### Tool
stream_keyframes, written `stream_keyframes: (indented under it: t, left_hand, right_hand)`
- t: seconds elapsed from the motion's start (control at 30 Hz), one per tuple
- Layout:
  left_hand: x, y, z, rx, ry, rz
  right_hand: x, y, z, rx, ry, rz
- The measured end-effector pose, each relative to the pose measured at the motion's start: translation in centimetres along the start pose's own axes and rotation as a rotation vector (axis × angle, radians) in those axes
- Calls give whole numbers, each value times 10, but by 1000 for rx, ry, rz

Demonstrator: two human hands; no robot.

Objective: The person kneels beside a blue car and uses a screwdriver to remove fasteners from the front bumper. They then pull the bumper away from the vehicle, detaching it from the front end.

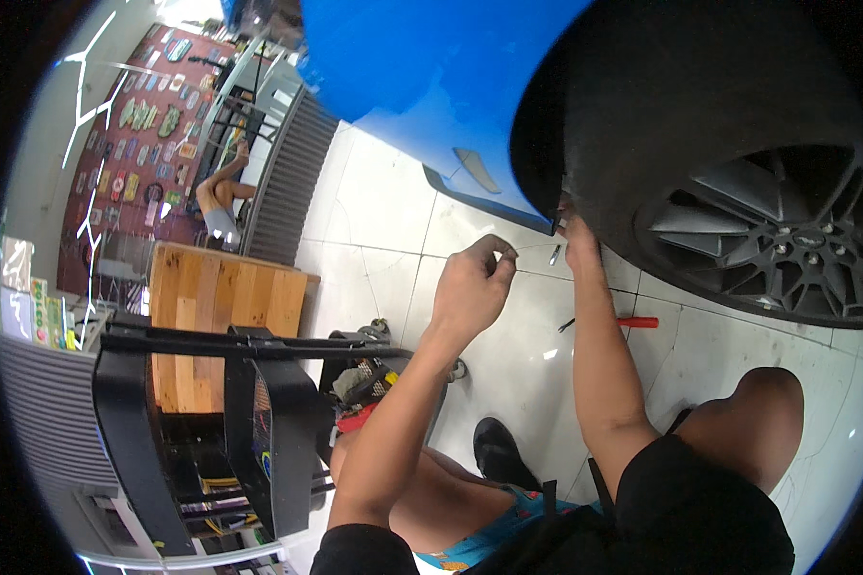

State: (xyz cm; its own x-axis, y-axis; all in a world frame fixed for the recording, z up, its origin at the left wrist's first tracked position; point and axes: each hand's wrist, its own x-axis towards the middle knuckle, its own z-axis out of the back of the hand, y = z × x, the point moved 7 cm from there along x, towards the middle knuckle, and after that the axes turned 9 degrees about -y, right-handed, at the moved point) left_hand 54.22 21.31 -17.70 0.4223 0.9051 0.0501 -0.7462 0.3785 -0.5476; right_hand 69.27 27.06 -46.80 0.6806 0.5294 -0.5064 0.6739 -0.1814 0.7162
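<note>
My left hand point(474, 287) is raised over the floor, its thumb and index finger pinched together. A faint thin line seems to run from the pinch toward my right hand; what is pinched is too small to name. My right hand point(579, 240) reaches up between the lower rear corner of a blue car bumper point(451, 115) and the tire point(604, 144). Its fingertips are mostly hidden in the dark gap. Just left of it lies a small silver metal piece point(555, 255). A red-handled tool point(638, 322), perhaps a screwdriver, lies on the floor, crossed by my forearm.
A dark alloy wheel point(786, 235) stands close on the right. To the left are a black tool cart point(268, 431) and a wooden-topped table point(225, 297). A person point(222, 196) sits farther back. My black shoe point(501, 455) rests on the white tile floor point(537, 383).
</note>
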Motion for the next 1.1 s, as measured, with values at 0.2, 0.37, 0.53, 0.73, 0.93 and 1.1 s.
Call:
stream_keyframes:
  t: [0.2, 0.37, 0.53, 0.73, 0.93, 1.1]
  left_hand:
    - [-1, 6, -2, -6, 44, 7]
    - [2, 2, -10, -9, 63, -37]
    - [-2, 7, -9, 18, 108, 8]
    - [0, 2, -21, -7, 94, -48]
    - [-7, 9, -14, 22, 117, 5]
    - [4, -5, -31, -31, 112, -92]
  right_hand:
    - [-6, 13, -2, 169, 47, -86]
    - [-3, 19, 4, 94, -87, -41]
    - [-27, 9, -4, 287, -37, -190]
    - [2, -1, 2, 291, 42, -273]
    - [-18, -8, -6, 316, -50, -263]
    - [3, 16, 14, -94, -208, 214]
